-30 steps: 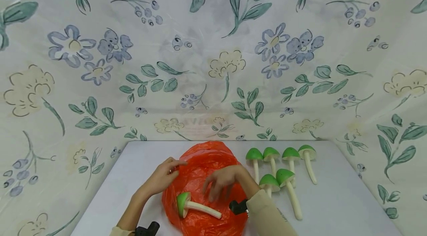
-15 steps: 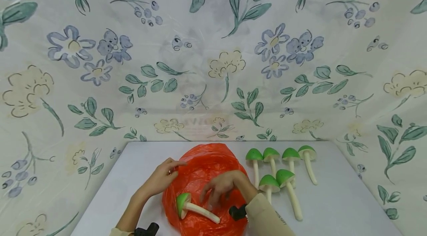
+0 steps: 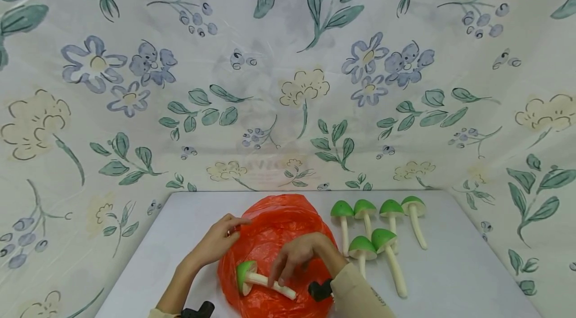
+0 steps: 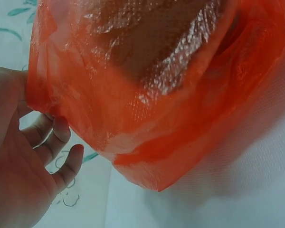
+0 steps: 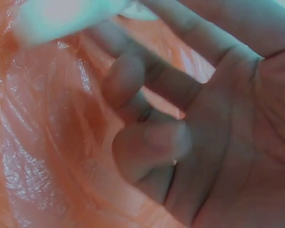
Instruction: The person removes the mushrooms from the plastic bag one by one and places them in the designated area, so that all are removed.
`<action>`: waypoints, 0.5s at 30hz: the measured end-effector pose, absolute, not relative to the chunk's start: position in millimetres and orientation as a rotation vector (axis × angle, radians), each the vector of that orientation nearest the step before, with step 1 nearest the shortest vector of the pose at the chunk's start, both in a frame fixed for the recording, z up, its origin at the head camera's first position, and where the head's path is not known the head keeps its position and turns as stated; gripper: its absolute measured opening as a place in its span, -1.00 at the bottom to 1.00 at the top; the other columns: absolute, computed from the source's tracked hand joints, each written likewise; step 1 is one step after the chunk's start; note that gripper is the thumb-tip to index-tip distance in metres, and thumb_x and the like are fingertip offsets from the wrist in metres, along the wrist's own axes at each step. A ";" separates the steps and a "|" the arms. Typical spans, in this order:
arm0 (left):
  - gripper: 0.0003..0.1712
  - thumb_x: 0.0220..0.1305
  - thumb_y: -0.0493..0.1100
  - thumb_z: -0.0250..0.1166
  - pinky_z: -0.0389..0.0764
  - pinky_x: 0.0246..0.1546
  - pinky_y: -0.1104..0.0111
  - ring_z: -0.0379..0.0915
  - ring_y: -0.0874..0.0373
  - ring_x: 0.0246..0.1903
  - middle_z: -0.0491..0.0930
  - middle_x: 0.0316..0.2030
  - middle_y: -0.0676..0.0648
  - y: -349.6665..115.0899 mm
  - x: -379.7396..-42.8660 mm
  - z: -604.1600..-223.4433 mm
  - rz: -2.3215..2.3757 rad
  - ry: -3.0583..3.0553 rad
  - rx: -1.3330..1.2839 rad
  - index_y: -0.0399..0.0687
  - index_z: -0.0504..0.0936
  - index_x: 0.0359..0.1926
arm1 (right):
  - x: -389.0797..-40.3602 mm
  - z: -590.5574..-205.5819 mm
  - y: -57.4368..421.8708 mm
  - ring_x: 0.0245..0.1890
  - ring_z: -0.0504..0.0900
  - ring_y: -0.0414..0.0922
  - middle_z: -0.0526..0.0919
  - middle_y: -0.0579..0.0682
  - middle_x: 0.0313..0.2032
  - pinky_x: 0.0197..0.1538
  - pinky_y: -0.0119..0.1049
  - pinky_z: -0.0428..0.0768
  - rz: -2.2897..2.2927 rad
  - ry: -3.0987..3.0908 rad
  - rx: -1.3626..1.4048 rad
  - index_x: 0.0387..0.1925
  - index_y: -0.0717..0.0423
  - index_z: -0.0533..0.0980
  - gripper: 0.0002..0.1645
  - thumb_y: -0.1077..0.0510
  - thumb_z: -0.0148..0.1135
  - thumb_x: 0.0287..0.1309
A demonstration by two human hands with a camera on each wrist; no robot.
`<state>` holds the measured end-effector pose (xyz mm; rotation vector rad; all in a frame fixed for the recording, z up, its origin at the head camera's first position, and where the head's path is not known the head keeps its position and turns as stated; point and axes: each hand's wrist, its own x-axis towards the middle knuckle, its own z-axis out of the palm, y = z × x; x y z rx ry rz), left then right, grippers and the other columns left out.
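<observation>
A red plastic bag (image 3: 288, 208) stands on the white table with its mouth spread wide. In the head view, my left hand (image 3: 219, 240) holds the bag's left rim; the left wrist view shows that hand (image 4: 19, 128) with the film between its thumb and fingers, the lower fingers loose. A toy mushroom (image 3: 270, 282) with a green cap and white stem lies across the bag's opening, cap to the left. My right hand (image 3: 294, 258) pinches its stem near the middle. In the right wrist view, fingertips meet the blurred white stem (image 5: 61, 19) over the red film.
Several more green-capped mushrooms (image 3: 391, 253) lie in two rows on the right side of the white table (image 3: 468, 268), just past the right forearm. A flower-patterned cloth (image 3: 288, 128) hangs behind the table and along its sides.
My right hand has come down and nearer from above the bag's middle onto the mushroom's stem. The left hand stays at the rim, and the mushroom has hardly moved.
</observation>
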<state>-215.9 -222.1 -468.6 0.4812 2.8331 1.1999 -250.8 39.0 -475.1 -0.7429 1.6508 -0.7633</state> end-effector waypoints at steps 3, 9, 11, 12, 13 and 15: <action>-0.59 0.36 -0.41 0.11 0.40 -0.34 0.38 0.29 0.09 -0.28 0.49 -0.18 -0.18 -222.4 -215.6 -468.3 1.196 2.835 0.478 -0.13 0.64 0.16 | -251.9 -477.4 42.0 -0.33 0.51 -0.19 0.64 -0.11 -0.22 -0.36 -0.40 0.48 -0.843 1.648 -0.735 -0.01 0.03 0.66 -0.72 0.29 0.24 0.28; -0.60 0.35 -0.41 0.12 0.41 -0.35 0.38 0.31 0.09 -0.27 0.51 -0.17 -0.18 -223.0 -214.7 -467.3 1.200 2.846 0.465 -0.15 0.65 0.14 | -253.3 -478.5 46.6 -0.29 0.53 -0.16 0.57 -0.06 -0.22 -0.28 -0.35 0.61 -0.934 1.627 -0.701 -0.04 0.07 0.61 -0.71 0.37 0.24 0.23; -0.60 0.35 -0.41 0.12 0.41 -0.35 0.38 0.31 0.09 -0.27 0.52 -0.16 -0.18 -222.9 -215.1 -467.5 1.194 2.851 0.466 -0.14 0.65 0.14 | -253.2 -477.9 47.3 -0.28 0.53 -0.15 0.56 -0.06 -0.22 -0.27 -0.34 0.61 -0.943 1.621 -0.702 -0.04 0.08 0.61 -0.70 0.38 0.24 0.23; -0.60 0.35 -0.41 0.11 0.41 -0.34 0.38 0.31 0.09 -0.27 0.52 -0.16 -0.18 -222.9 -215.4 -467.7 1.190 2.851 0.469 -0.14 0.65 0.14 | -253.1 -477.7 47.5 -0.28 0.52 -0.16 0.56 -0.06 -0.22 -0.27 -0.34 0.61 -0.945 1.618 -0.702 -0.04 0.09 0.61 -0.70 0.38 0.23 0.23; -0.60 0.35 -0.40 0.11 0.41 -0.34 0.38 0.31 0.09 -0.27 0.52 -0.16 -0.18 -222.4 -215.9 -467.8 1.189 2.850 0.467 -0.14 0.65 0.14 | -253.1 -477.4 48.0 -0.28 0.52 -0.16 0.55 -0.07 -0.22 -0.27 -0.34 0.60 -0.944 1.615 -0.704 -0.04 0.09 0.61 -0.70 0.39 0.23 0.23; -0.60 0.35 -0.40 0.12 0.41 -0.35 0.38 0.31 0.09 -0.27 0.52 -0.16 -0.18 -221.3 -216.7 -468.0 1.188 2.848 0.466 -0.13 0.65 0.14 | -253.4 -476.8 49.0 -0.28 0.52 -0.16 0.55 -0.08 -0.22 -0.26 -0.34 0.60 -0.943 1.611 -0.707 -0.03 0.09 0.60 -0.70 0.39 0.23 0.23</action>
